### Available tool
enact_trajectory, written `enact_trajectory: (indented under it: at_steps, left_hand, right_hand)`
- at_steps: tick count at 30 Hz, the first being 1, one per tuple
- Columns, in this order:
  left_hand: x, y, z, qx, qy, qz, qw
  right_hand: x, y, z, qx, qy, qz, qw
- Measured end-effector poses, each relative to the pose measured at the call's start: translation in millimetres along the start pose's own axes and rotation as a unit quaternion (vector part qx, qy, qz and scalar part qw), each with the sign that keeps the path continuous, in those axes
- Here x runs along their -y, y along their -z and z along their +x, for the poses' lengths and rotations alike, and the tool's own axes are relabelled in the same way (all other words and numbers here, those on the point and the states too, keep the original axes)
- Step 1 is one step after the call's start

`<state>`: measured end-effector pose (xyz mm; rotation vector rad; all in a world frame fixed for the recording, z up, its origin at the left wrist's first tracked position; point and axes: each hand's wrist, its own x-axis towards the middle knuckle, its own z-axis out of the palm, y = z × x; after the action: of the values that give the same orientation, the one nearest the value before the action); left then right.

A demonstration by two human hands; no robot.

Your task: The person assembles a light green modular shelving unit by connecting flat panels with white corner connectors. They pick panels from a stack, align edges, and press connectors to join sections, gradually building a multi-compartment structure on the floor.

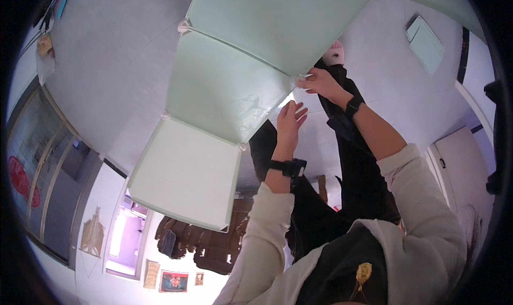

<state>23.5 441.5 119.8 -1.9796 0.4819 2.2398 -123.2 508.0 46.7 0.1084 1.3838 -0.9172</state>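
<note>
Room: a pale grey floor (117, 64) is spreading across the upper part of the view, bending toward the rim. A dark-framed glass door (48, 166) is running along the left edge, and a white wall (107, 241) below it is carrying small framed pictures (173, 281) and a purple-lit opening (124, 235). A small pale green panel (425, 43) is lying alone on the floor near the upper right corner.

Item: a run of pale green foam mat panels (224, 86), joined edge to edge (seams and corner joints showing as thin lines), is stretching over the floor from the top edge down toward the lower left. The middle panel is showing scuffed, whitish marks near its right corner.

Hands: the right hand (320, 83), wearing a dark wristband, is pinching the right corner of the middle panel with fingers closed on its edge. The left hand (288, 123), also wearing a dark wrist strap, is hovering just below that corner, fingers loosely extended and holding nothing. Cream sleeves (427, 198) and dark trousers (352, 161) are filling the lower right.
</note>
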Motion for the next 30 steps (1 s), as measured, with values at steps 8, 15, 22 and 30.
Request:
enact_trajectory:
  at_steps: [8,15,22,30]
  left_hand:
    - [53.6,-15.4,79.9,0.015,-0.105,-0.377,0.92]
    - [66.4,-13.9,86.6,0.056,-0.186,-0.385,0.902]
    - [69.5,-14.9,93.4,0.043,-0.218,-0.411,0.884]
    - [67.3,-14.9,94.3,0.065,-0.226,-0.431,0.871]
  right_hand:
    - [-0.6,-3.4,4.8,-0.019,0.038,-0.111,0.993]
    - [-14.0,-8.4,10.3,-0.057,0.041,-0.013,0.997]
    - [-14.8,-6.9,10.9,-0.068,0.031,-0.054,0.996]
    - [-16.2,-4.5,6.1,-0.057,0.017,-0.069,0.996]
